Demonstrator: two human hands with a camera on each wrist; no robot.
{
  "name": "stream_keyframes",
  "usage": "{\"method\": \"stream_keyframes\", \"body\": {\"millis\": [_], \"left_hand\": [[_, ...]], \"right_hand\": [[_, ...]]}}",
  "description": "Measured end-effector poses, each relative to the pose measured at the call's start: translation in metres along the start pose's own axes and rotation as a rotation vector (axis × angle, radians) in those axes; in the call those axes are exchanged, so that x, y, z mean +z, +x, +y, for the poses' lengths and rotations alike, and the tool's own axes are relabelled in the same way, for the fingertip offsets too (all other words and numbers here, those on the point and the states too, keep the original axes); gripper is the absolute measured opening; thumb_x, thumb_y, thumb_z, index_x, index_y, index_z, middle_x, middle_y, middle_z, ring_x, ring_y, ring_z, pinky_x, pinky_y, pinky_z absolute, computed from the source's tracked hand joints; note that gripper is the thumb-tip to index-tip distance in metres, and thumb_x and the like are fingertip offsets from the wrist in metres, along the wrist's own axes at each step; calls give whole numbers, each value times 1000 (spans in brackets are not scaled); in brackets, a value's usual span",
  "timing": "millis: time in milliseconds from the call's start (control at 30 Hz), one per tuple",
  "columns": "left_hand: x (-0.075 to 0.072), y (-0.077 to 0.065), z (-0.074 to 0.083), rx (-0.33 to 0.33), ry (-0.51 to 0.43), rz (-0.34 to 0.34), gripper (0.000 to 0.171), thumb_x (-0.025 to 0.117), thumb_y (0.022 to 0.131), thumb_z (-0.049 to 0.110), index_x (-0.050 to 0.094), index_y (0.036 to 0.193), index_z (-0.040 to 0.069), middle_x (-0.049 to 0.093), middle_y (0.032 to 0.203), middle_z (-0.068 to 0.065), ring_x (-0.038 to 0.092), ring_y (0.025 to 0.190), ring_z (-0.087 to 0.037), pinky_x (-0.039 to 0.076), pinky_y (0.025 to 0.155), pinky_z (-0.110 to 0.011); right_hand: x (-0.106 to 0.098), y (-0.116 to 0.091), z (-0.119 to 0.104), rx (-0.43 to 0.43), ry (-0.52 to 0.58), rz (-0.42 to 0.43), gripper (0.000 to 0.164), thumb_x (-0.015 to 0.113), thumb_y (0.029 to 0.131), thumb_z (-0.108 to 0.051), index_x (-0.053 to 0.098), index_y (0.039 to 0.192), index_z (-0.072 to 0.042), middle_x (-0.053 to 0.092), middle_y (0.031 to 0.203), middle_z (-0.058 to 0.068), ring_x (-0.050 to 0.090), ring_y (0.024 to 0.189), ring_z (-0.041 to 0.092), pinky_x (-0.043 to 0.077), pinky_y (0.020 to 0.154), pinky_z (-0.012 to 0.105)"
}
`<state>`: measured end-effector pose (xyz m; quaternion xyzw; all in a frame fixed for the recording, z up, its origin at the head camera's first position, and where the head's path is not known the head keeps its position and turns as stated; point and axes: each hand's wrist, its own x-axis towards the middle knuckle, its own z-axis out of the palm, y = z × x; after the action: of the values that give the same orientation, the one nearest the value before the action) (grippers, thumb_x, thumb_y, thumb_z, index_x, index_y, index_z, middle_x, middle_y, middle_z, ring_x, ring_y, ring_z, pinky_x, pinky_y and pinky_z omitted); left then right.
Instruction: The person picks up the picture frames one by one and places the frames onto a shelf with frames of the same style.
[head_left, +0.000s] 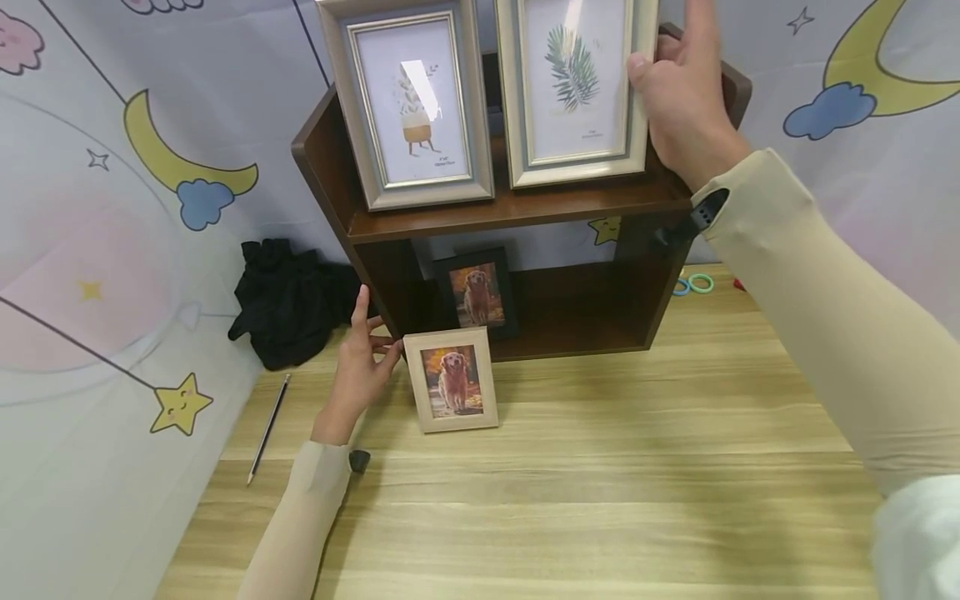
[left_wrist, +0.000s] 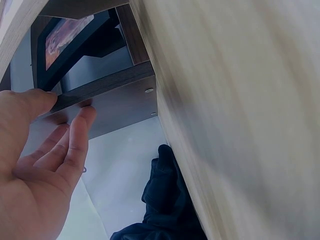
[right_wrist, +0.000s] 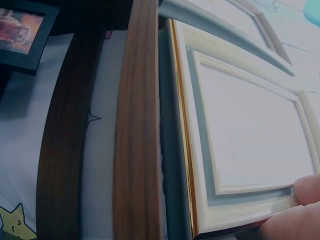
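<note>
My right hand (head_left: 686, 108) grips the right edge of a cream picture frame (head_left: 573, 92) with a green leaf print, thumb on its front. This frame stands on the upper board of a dark brown wooden shelf (head_left: 525, 212). In the right wrist view the thumb (right_wrist: 307, 189) presses the frame's border. Low on the shelf's left side, my left hand (head_left: 356, 379) pinches the side panel (left_wrist: 107, 92), thumb at its front edge and fingertips on its outer face. Beside that hand, a small light wooden frame (head_left: 453, 383) with a dog photo leans at the shelf's lower front.
A second large frame (head_left: 420, 108) with a potted plant print stands on the upper board. Inside the lower compartment is a black frame (head_left: 480, 292) with a dog photo. Black cloth (head_left: 292, 300) and a pencil (head_left: 268, 429) lie left; scissors handles (head_left: 700, 284) show at right.
</note>
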<state>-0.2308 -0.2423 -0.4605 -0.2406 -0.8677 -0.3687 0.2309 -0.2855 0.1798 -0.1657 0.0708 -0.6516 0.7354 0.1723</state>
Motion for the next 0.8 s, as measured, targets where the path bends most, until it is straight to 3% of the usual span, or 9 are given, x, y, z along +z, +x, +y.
{"method": "stream_keyframes", "body": {"millis": [233,567,800], "left_hand": [[0,-1,1,2,5,-7,118,73,94,-12,-2,172,35,63,139,-39,80,94,-47,69,82,-55],[0,0,1,5,6,-4,118,73,95,-11,-2,172,36,64,138,-39,80,93,-48,68,82,-57],[0,0,2,-9,8,-6,118,73,95,-11,-2,172,36,64,139,-39,80,94,-47,68,82,-58]], "right_hand": [[-3,2,2,40,9,0,82,42,112,-1,10,170,-50,35,174,-2,40,159,13,35,132,23],[-3,-4,-5,74,-177,-10,79,42,113,-9,5,169,-52,29,176,-3,37,161,11,31,134,23],[-5,-6,-3,60,-128,-18,80,42,113,-7,7,169,-50,31,175,-2,38,160,14,34,133,23]]}}
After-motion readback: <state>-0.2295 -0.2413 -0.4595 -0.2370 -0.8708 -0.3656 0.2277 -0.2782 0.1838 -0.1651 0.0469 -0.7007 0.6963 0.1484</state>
